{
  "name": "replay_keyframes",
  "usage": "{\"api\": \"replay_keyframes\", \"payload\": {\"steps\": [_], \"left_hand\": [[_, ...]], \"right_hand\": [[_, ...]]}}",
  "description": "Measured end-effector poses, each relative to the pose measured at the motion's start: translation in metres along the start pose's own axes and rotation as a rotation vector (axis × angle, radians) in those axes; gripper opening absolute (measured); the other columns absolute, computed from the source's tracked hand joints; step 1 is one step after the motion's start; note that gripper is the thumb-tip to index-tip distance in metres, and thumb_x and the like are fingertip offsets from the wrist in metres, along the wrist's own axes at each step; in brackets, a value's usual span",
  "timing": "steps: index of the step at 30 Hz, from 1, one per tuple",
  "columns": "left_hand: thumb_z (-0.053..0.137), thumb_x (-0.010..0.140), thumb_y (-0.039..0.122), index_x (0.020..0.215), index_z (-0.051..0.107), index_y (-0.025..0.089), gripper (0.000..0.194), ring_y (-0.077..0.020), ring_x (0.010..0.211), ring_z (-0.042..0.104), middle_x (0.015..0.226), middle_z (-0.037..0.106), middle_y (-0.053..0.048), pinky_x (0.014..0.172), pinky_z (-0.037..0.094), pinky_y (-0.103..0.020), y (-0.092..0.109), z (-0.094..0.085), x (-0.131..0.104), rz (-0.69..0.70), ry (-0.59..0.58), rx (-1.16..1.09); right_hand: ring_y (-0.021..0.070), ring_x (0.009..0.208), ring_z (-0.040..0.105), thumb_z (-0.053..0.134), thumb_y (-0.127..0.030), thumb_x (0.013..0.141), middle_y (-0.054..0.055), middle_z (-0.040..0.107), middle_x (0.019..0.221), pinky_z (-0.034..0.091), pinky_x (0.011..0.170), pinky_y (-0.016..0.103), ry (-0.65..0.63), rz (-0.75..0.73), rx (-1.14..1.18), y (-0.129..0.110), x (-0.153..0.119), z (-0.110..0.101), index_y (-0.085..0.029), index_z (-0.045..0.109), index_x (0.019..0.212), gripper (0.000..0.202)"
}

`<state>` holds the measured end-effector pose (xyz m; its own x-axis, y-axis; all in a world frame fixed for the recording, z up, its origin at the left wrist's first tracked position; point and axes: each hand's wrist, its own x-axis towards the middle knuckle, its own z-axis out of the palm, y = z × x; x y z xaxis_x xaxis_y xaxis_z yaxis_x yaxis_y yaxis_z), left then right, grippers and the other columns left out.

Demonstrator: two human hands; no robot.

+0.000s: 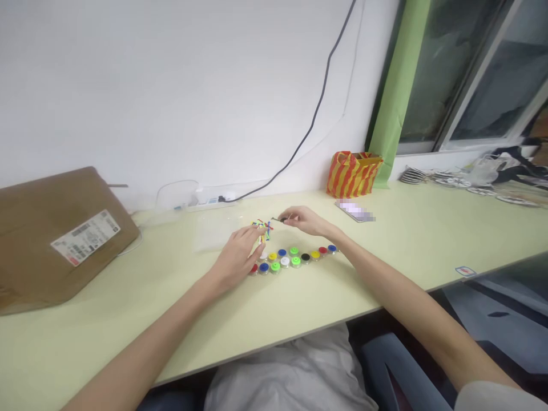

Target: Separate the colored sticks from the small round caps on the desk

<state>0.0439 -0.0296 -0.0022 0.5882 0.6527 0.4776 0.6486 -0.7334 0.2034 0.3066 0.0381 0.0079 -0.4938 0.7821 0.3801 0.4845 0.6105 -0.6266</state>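
My left hand rests palm down over the table, its fingers stretched out and the thumb apart. Its fingertips are at a loose cluster of small thin coloured pieces in red, blue, green, yellow and white, partly hidden by the hand. My right hand is just right of the cluster, its fingers pinched on a small dark thing with a thin tip pointing left; its kind is too small to make out. Below both hands stand two rows of small clear jars with coloured lids; my left hand hides the left end.
A brown cardboard box stands at the left. Near the wall are a clear plastic sheet or bag and a power strip with a black cable. A striped bag and a blurred flat phone-like object lie to the right.
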Motion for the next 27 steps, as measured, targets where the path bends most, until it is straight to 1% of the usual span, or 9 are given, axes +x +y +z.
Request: {"api": "replay_keyframes", "payload": {"steps": [2,4,7,10,14,16,20,23,27], "left_hand": [[0.041,0.105,0.038,0.136,0.055,0.02,0.038,-0.0249,0.125,0.054,0.131,0.063,-0.011,0.107,0.042,-0.045,0.0,0.001,0.001,-0.064,0.073,-0.079],[0.046,0.104,0.04,0.137,0.054,0.021,0.04,-0.0232,0.116,0.058,0.126,0.064,-0.01,0.102,0.045,-0.042,0.003,0.001,0.002,-0.103,0.132,-0.18],[0.048,0.103,0.041,0.138,0.054,0.021,0.041,-0.0186,0.094,0.064,0.104,0.069,-0.006,0.088,0.05,-0.035,0.011,0.0,0.003,-0.117,0.178,-0.359],[0.049,0.102,0.043,0.126,0.063,0.019,0.036,-0.015,0.073,0.06,0.082,0.067,-0.001,0.074,0.049,-0.03,0.015,-0.002,0.003,-0.147,0.211,-0.441],[0.056,0.098,0.047,0.105,0.068,0.019,0.031,-0.0149,0.072,0.058,0.085,0.067,-0.002,0.072,0.048,-0.029,0.009,-0.003,0.002,-0.157,0.31,-0.372],[0.058,0.097,0.045,0.1,0.067,0.019,0.028,-0.0154,0.072,0.058,0.084,0.067,-0.002,0.071,0.048,-0.03,0.005,-0.002,0.001,-0.147,0.31,-0.314],[0.058,0.095,0.038,0.094,0.064,0.019,0.02,-0.0169,0.073,0.061,0.082,0.067,-0.002,0.072,0.048,-0.03,0.002,0.001,0.0,-0.159,0.294,-0.262],[0.058,0.093,0.032,0.09,0.063,0.019,0.014,-0.0174,0.073,0.062,0.083,0.068,-0.002,0.072,0.048,-0.031,0.005,0.003,-0.001,-0.183,0.284,-0.294],[0.058,0.091,0.029,0.086,0.063,0.019,0.012,-0.0168,0.068,0.061,0.078,0.069,-0.001,0.067,0.048,-0.029,0.009,0.004,0.0,-0.219,0.268,-0.294]], "right_hand": [[0.0177,0.091,0.063,0.054,-0.031,0.098,0.01,0.071,0.102,0.049,0.082,0.03,0.019,-0.034,0.253,-0.018,-0.002,0.008,-0.013,0.065,0.118,0.029],[0.0174,0.088,0.062,0.053,-0.04,0.099,0.009,0.069,0.098,0.05,0.08,0.03,-0.027,-0.057,0.444,-0.034,-0.004,0.022,-0.014,0.062,0.118,0.033],[0.0162,0.08,0.062,0.06,-0.05,0.095,0.005,0.068,0.092,0.051,0.076,0.03,-0.109,-0.075,0.607,-0.048,-0.007,0.047,-0.019,0.055,0.118,0.039],[0.0173,0.075,0.065,0.055,-0.054,0.097,0.002,0.068,0.083,0.051,0.07,0.03,-0.117,-0.068,0.676,-0.053,-0.011,0.063,-0.022,0.043,0.122,0.042],[0.0169,0.078,0.066,0.046,-0.048,0.103,0.004,0.069,0.09,0.051,0.072,0.029,-0.067,-0.041,0.4,-0.058,-0.016,0.062,-0.023,0.046,0.121,0.031],[0.0175,0.086,0.065,0.043,-0.043,0.104,0.006,0.068,0.098,0.051,0.078,0.03,0.019,-0.056,0.244,-0.064,-0.018,0.061,-0.023,0.051,0.119,0.027],[0.0193,0.104,0.062,0.047,-0.034,0.103,0.008,0.065,0.114,0.048,0.091,0.033,0.178,-0.173,0.085,-0.073,-0.018,0.065,-0.024,0.052,0.12,0.02],[0.0194,0.1,0.063,0.048,-0.03,0.102,0.007,0.065,0.112,0.047,0.088,0.032,0.169,-0.192,-0.017,-0.077,-0.018,0.068,-0.025,0.052,0.116,0.015],[0.0197,0.091,0.063,0.043,-0.028,0.103,0.006,0.066,0.11,0.045,0.08,0.03,0.103,-0.122,-0.194,-0.08,-0.02,0.065,-0.025,0.05,0.117,0.015]]}}
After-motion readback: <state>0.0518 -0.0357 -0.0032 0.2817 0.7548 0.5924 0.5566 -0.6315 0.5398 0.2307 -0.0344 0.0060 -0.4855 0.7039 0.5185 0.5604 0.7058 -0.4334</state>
